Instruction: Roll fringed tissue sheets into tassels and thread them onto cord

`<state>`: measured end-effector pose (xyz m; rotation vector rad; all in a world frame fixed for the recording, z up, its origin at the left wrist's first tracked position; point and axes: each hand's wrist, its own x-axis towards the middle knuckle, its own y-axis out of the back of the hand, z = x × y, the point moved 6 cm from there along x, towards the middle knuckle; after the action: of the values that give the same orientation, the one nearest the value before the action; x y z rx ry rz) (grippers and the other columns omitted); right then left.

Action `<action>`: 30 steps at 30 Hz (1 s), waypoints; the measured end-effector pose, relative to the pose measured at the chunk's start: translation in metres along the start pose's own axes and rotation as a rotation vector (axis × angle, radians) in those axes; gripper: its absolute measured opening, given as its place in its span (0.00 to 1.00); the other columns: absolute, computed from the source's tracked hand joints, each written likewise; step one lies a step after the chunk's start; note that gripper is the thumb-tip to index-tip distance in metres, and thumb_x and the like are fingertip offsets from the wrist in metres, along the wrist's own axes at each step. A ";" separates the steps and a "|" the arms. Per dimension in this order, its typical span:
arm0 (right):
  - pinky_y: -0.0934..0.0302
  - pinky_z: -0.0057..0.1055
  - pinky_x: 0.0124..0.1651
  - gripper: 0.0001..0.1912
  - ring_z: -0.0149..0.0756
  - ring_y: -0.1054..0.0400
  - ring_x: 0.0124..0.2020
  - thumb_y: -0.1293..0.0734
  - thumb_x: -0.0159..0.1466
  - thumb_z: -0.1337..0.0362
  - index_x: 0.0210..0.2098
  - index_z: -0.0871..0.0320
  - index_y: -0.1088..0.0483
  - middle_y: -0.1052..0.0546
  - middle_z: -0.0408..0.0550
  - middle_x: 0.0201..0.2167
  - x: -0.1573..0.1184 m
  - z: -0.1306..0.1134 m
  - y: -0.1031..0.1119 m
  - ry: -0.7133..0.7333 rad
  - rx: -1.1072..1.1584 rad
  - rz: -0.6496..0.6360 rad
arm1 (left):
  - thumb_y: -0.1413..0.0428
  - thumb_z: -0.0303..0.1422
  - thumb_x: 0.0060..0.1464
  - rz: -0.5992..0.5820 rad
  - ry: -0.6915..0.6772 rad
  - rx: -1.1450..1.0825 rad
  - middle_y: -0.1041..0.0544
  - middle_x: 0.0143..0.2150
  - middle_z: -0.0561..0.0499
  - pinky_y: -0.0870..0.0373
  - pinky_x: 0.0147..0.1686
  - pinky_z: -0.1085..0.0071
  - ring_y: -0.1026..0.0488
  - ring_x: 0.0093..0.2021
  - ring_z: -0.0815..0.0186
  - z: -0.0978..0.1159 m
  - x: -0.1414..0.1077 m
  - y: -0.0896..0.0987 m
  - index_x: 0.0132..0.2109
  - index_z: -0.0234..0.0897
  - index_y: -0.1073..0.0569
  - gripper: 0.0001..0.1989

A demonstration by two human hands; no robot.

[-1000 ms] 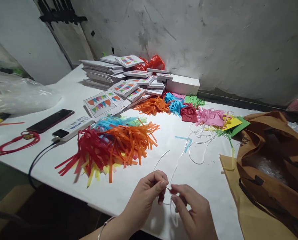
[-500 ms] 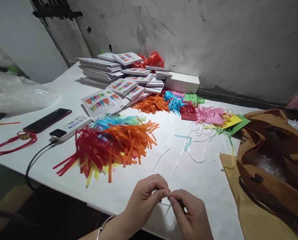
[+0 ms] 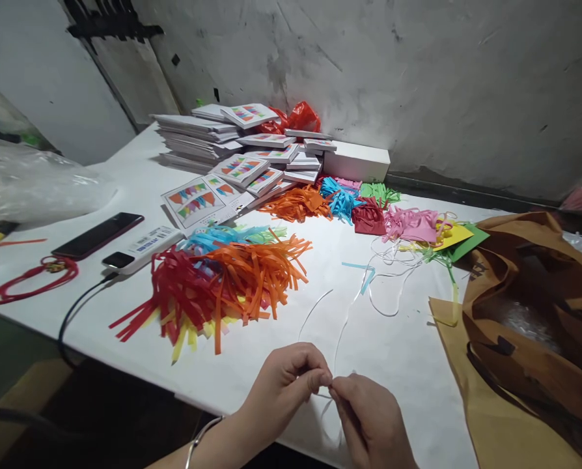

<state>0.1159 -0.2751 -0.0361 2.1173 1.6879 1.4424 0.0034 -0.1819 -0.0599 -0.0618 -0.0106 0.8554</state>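
Observation:
My left hand pinches a thin white string between thumb and forefinger, just above the table's front part. Fingertip to fingertip with it, my right hand is closed on the same string. Loose string ends curve away from the fingers, and a strand runs back to a loose tangle of white string. Whatever the fingertips cover, perhaps a loop or knot, is too small to make out. Left of the hands lies a pile of fringed paper tassels, with orange strips and red strips on top.
Bundles of coloured fringed paper, such as a pink bundle, lie behind. Stacked printed cards and a white box stand at the wall. A phone and a cabled white device lie left; a brown paper bag lies right.
My right hand's fingers have curled in closer and the hand has turned slightly. My left hand keeps its pinch on the string. The view has shifted a little.

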 end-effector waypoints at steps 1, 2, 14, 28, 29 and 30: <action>0.39 0.24 0.29 0.08 0.30 0.33 0.26 0.41 0.70 0.72 0.45 0.55 0.34 0.26 0.43 0.27 -0.002 0.003 0.000 -0.023 0.031 -0.006 | 0.37 0.40 0.56 -0.012 0.012 -0.038 0.28 0.25 0.52 0.38 0.26 0.75 0.35 0.24 0.71 -0.001 0.000 -0.001 0.27 0.34 0.23 0.15; 0.39 0.23 0.31 0.08 0.29 0.32 0.27 0.41 0.70 0.72 0.45 0.55 0.33 0.26 0.42 0.28 -0.004 0.006 -0.001 -0.060 0.073 -0.014 | 0.36 0.40 0.54 -0.031 0.036 -0.100 0.27 0.27 0.52 0.37 0.26 0.74 0.33 0.25 0.70 -0.003 0.001 -0.003 0.29 0.34 0.22 0.13; 0.39 0.24 0.31 0.13 0.31 0.32 0.27 0.39 0.68 0.58 0.33 0.55 0.25 0.25 0.43 0.26 -0.029 0.049 0.003 -0.589 0.190 -0.266 | 0.38 0.41 0.58 0.163 -0.039 -0.157 0.28 0.28 0.53 0.36 0.27 0.75 0.35 0.27 0.71 0.003 0.010 0.029 0.31 0.36 0.24 0.13; 0.30 0.24 0.27 0.32 0.26 0.33 0.21 0.34 0.65 0.63 0.68 0.50 0.44 0.25 0.54 0.52 0.019 0.029 0.006 -0.266 0.085 -0.009 | 0.39 0.44 0.60 0.091 -0.156 -0.236 0.25 0.34 0.48 0.34 0.23 0.77 0.31 0.27 0.71 0.018 0.007 0.030 0.33 0.34 0.27 0.16; 0.32 0.22 0.25 0.36 0.26 0.32 0.22 0.34 0.64 0.66 0.70 0.50 0.49 0.22 0.50 0.47 0.026 0.021 -0.017 -0.278 0.180 -0.080 | 0.40 0.45 0.60 0.013 -0.130 -0.317 0.24 0.33 0.48 0.34 0.22 0.77 0.30 0.25 0.71 0.017 0.005 0.025 0.35 0.35 0.28 0.17; 0.34 0.21 0.25 0.36 0.26 0.32 0.22 0.35 0.65 0.68 0.70 0.50 0.49 0.21 0.45 0.40 0.030 0.016 -0.037 -0.275 0.261 -0.175 | 0.41 0.46 0.61 -0.052 -0.103 -0.402 0.23 0.31 0.49 0.34 0.20 0.77 0.29 0.23 0.71 0.017 0.002 0.023 0.36 0.36 0.31 0.17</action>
<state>0.0989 -0.2294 -0.0472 2.1032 1.9755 0.8802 -0.0125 -0.1644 -0.0445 -0.3934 -0.2802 0.7933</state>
